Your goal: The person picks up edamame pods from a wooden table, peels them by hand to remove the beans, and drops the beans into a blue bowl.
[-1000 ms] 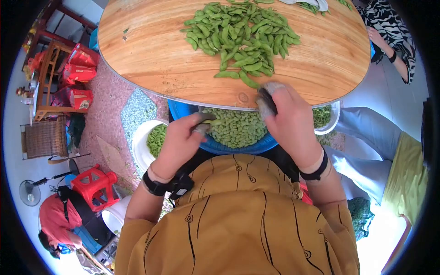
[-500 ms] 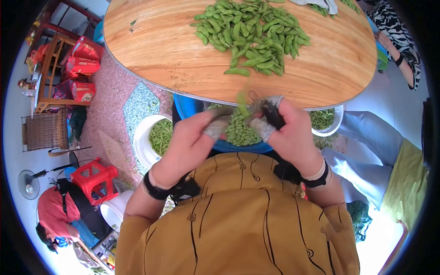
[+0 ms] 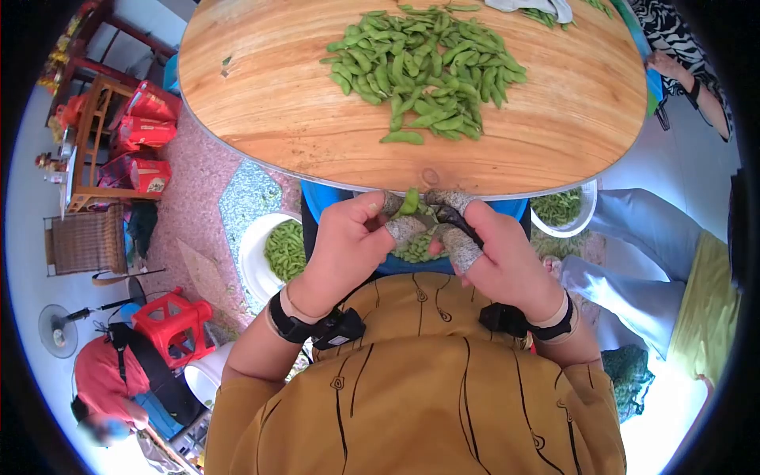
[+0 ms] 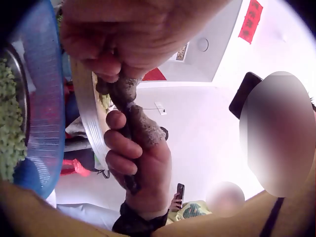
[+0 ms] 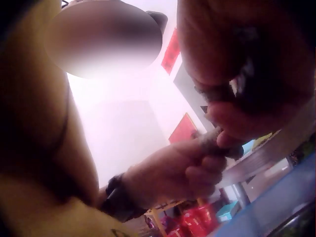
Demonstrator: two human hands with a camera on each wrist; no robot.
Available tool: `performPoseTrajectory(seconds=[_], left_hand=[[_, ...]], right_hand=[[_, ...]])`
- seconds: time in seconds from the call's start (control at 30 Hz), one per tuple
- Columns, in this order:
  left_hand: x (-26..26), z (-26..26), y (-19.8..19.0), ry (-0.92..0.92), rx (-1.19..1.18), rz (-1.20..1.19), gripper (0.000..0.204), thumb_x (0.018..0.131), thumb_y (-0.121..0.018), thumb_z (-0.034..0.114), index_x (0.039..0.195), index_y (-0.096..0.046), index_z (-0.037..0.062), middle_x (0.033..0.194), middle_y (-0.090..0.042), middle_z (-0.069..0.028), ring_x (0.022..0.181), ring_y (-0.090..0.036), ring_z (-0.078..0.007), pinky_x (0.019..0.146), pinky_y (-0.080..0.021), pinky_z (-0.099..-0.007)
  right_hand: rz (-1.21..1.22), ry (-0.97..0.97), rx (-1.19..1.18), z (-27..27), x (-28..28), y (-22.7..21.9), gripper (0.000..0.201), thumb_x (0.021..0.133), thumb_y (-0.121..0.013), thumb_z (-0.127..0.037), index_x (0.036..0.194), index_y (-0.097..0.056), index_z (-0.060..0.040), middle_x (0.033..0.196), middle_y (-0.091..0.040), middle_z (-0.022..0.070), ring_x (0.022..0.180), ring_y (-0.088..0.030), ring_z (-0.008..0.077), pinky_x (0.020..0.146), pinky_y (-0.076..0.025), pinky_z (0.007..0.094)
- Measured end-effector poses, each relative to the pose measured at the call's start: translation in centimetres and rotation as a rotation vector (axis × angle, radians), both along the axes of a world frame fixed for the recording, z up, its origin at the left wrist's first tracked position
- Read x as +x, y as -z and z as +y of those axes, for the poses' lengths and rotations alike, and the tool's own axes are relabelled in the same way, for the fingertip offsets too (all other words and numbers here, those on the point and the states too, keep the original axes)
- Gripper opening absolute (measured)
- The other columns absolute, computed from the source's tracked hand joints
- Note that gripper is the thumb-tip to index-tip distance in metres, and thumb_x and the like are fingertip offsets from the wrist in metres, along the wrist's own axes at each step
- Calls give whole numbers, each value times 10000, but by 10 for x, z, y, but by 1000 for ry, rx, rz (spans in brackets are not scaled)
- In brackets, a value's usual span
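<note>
Both hands meet just off the near edge of the wooden table (image 3: pixel 277 119), over a blue basin (image 3: pixel 317 198) with shelled green beans (image 3: pixel 419 252). My left hand (image 3: pixel 344 241) pinches a green soybean pod (image 3: pixel 410 201) between thumb and forefinger. Curled round a slim dark-handled tool (image 3: pixel 453 220), my right hand (image 3: pixel 511 257) brings its tip against the pod; the exact kind of tool I cannot tell. Grey fabric covers wrap thumbs and forefingers. In the left wrist view, the dark handle (image 4: pixel 130 180) runs along the right palm. A heap of pods (image 3: pixel 427 71) lies on the table.
White buckets of green pods stand on the floor to the left (image 3: pixel 249 257) and right (image 3: pixel 587 210). A red stool (image 3: pixel 170 324) and a seated person (image 3: pixel 111 368) are at lower left. Another person's legs (image 3: pixel 633 237) are close on the right.
My right hand has come back from the pods near the table edge to meet the left. A single pod has left the heap's near side and is now between the hands.
</note>
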State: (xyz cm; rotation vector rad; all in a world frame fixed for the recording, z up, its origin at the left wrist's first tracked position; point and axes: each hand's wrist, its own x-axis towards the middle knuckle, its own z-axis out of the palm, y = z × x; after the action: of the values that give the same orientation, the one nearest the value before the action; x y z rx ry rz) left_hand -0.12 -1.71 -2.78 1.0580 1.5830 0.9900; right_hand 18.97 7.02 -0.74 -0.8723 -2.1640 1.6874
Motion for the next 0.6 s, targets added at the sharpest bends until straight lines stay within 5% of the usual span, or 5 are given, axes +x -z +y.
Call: performPoseTrajectory(seconds=[0.37, 0.6], left_hand=[[6, 6, -5, 107, 154, 151, 255, 807, -546, -31, 1036, -651, 8, 709, -565, -11, 610, -487, -80, 552, -410, -243], [0, 4, -4, 206, 330, 491, 78, 821, -582, 13, 882, -628, -4, 700, -573, -86, 610, -528, -147, 560, -432, -306]], right_hand=[[89, 53, -25, 3, -1, 7, 380, 783, -497, 7, 1161, -525, -4, 856, -664, 146, 804, -665, 277, 719, -507, 326], [33, -20, -308, 13, 2, 6, 275, 853, -476, -30, 1115, -558, -33, 728, -582, 16, 606, -549, 100, 533, -442, 248]])
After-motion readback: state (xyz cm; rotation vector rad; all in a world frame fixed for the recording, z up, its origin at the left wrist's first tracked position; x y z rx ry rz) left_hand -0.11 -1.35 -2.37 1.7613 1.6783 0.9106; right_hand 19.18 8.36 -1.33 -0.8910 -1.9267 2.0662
